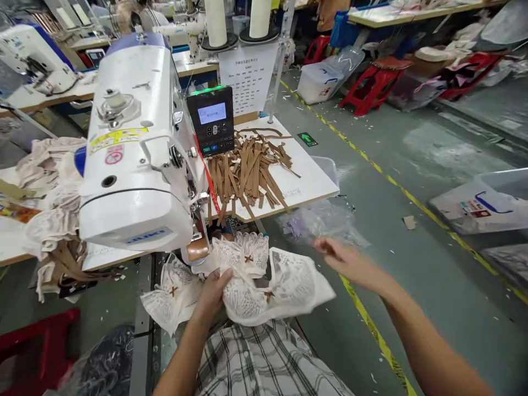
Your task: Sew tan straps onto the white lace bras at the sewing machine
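Observation:
My left hand [214, 294] is closed on the edge of a white lace bra [247, 302], its thumb lying on top of the lace. Small brown bows mark the bra's centre, and one cup spreads out to the right. My right hand [340, 258] is off to the right of that cup, apart from it, slightly blurred; its fingers are loosely bent and apart, with nothing visible in them. More white lace pieces [175, 291] with brown bows hang at the left and behind, by the arm of the white sewing machine [132, 148].
Brown strips [247, 170] lie piled on the white table [313, 176] beside the control panel [211, 121]. Clear plastic bags [325, 220] hang below the table's edge. Red stools [373, 85] and plastic bins [487, 201] stand on the floor along a yellow line.

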The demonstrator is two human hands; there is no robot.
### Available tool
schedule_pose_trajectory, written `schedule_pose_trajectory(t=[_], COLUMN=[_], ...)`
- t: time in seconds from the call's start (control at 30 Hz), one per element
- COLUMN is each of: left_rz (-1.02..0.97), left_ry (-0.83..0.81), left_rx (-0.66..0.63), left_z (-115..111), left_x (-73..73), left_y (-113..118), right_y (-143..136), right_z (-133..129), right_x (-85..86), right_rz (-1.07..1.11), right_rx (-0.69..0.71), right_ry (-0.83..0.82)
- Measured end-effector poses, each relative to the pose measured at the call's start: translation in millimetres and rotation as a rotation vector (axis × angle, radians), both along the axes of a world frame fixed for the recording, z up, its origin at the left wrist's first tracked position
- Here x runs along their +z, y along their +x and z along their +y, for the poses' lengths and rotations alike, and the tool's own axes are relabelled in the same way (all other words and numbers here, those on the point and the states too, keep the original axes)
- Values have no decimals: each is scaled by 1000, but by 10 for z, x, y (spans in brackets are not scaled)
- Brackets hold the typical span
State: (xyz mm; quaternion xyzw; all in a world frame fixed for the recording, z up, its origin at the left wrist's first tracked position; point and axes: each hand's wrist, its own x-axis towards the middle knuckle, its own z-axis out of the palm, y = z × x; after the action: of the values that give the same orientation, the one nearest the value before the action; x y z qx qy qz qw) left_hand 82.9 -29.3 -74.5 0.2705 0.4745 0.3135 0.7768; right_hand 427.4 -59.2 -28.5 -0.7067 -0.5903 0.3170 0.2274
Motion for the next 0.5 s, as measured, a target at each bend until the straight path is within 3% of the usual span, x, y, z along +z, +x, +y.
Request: schedule_pose_trajectory(t=[0.07,0.13,0.23,0.3,0.4,0.5], left_rz=[124,243,414,517,635,697], left_ry=[57,127,269,369,499,578], left_rx=[-62,-136,-209,-224,-208,-167], left_z=[6,-29,-99,-139,-185,-212], left_x=[46,79,148,221,338,400], left_y=[-161,-201,-156,-144,-183,-214], right_y=[-193,-582,-1234,-1512,-1603,-1467], right_z=[574,1218,2136,2599,2960,2977], right_x=[44,96,154,149,61,-47], right_rz=[-138,-68,-181,-278,-292,-247], right_rx=[12,57,57,65,81,77], right_ry=[124,139,243,162,105,146])
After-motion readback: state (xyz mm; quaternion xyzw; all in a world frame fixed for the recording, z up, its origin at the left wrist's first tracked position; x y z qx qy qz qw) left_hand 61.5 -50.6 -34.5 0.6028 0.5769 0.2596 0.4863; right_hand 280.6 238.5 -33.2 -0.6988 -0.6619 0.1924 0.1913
